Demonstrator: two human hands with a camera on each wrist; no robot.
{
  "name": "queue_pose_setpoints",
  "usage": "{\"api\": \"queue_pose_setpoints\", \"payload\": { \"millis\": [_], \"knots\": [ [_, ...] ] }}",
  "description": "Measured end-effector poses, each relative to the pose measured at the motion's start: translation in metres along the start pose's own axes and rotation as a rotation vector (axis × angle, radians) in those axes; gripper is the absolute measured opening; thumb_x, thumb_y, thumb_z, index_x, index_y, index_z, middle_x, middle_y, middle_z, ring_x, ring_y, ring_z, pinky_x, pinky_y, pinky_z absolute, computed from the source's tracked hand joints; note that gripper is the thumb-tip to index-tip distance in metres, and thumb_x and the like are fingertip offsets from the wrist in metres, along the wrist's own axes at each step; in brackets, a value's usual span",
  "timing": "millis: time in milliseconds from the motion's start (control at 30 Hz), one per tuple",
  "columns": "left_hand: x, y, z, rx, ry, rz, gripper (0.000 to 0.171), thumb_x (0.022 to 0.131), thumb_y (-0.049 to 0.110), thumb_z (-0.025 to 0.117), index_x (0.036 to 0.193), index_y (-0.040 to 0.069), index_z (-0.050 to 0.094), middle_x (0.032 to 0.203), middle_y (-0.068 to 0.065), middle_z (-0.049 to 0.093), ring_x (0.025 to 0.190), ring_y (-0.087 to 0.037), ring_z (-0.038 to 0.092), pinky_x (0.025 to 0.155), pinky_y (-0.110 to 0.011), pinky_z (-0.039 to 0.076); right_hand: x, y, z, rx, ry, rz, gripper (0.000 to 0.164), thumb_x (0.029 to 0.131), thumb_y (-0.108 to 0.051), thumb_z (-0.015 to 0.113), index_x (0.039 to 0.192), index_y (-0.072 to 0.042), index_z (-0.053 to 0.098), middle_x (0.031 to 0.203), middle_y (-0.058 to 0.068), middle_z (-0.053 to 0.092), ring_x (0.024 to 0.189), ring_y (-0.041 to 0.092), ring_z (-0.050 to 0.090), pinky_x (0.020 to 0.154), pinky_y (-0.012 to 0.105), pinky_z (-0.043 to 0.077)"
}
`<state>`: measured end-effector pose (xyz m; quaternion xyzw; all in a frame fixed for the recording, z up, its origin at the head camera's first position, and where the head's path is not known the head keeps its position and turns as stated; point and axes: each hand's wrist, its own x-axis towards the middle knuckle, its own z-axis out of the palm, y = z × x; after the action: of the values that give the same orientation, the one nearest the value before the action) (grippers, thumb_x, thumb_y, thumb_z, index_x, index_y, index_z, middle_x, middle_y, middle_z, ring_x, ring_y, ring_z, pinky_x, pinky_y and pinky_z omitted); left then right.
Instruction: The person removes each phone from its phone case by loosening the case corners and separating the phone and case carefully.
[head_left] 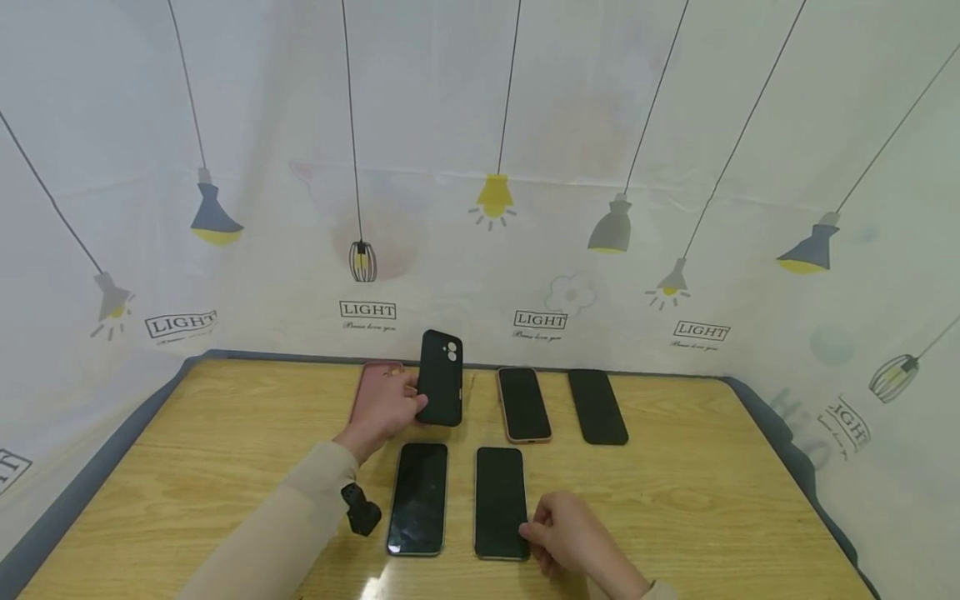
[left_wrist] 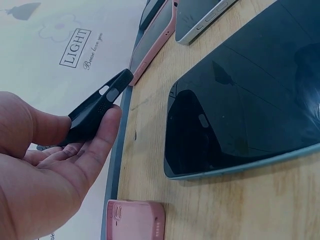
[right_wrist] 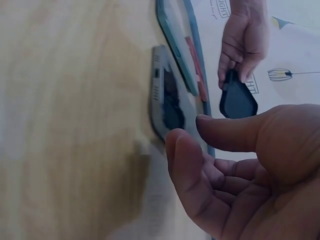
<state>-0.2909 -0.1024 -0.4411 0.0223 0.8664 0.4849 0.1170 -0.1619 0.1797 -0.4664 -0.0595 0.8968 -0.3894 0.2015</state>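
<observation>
My left hand pinches a black phone case by its edge. The case is raised and tilted up, its back with the camera cutouts facing me in the head view. In the left wrist view, thumb and fingers lie on either side of the case. A silver-edged phone lies screen up at the front. By its lower right corner is my right hand, fingers loosely bent. The right wrist view shows thumb and index fingertip apart, close to the end of this phone.
Another phone lies screen up left of the silver-edged one. A pink phone case lies behind my left hand. Back right are a pink-edged phone and a black slab. A printed curtain borders the wooden table.
</observation>
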Motion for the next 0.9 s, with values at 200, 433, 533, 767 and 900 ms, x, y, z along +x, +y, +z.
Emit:
{"api": "queue_pose_setpoints", "payload": {
  "millis": [200,433,533,767,900],
  "knots": [
    [0.001,0.001,0.002,-0.039,-0.001,0.027,0.036,0.104,0.004,0.054,0.135,-0.013,0.055,0.122,-0.029,0.067,0.085,-0.029,0.065,0.063,-0.034,0.046,0.007,-0.004,-0.017,-0.067,0.063,-0.14,0.017,0.099,-0.017,0.07,0.086,-0.007,0.067,0.067,0.0,0.062,0.056,0.013,0.057,0.051,0.027,0.047],
    [0.004,-0.002,0.006,-0.072,-0.011,-0.005,0.035,0.105,0.005,0.054,0.136,-0.013,0.055,0.123,-0.026,0.067,0.095,-0.028,0.069,0.077,-0.037,0.056,0.018,-0.008,-0.032,-0.068,0.252,-0.248,0.011,0.099,-0.012,0.069,0.104,-0.002,0.071,0.088,0.001,0.069,0.076,0.014,0.063,0.064,0.025,0.053],
    [0.005,-0.004,0.007,-0.094,-0.023,-0.017,0.035,0.105,0.004,0.054,0.135,-0.014,0.055,0.123,-0.026,0.067,0.101,-0.029,0.071,0.091,-0.043,0.057,0.023,-0.008,-0.035,-0.06,0.334,-0.266,0.013,0.099,-0.011,0.069,0.108,-0.001,0.072,0.093,0.002,0.071,0.083,0.014,0.066,0.071,0.027,0.055],
    [0.008,-0.006,0.01,-0.063,-0.033,-0.039,0.037,0.106,0.005,0.052,0.137,-0.015,0.054,0.129,-0.028,0.063,0.102,-0.029,0.072,0.093,-0.043,0.057,0.032,-0.005,-0.036,-0.051,0.426,-0.294,0.012,0.099,-0.01,0.069,0.109,-0.004,0.073,0.099,0.002,0.073,0.093,0.019,0.07,0.079,0.032,0.059],
    [0.008,-0.007,0.012,-0.083,-0.046,-0.07,0.041,0.106,0.005,0.051,0.141,-0.015,0.05,0.137,-0.032,0.057,0.109,-0.034,0.07,0.09,-0.043,0.059,0.035,-0.003,-0.035,-0.049,0.446,-0.304,0.01,0.099,-0.01,0.069,0.107,-0.005,0.073,0.1,0.003,0.071,0.095,0.024,0.069,0.081,0.034,0.059]
  ]
}}
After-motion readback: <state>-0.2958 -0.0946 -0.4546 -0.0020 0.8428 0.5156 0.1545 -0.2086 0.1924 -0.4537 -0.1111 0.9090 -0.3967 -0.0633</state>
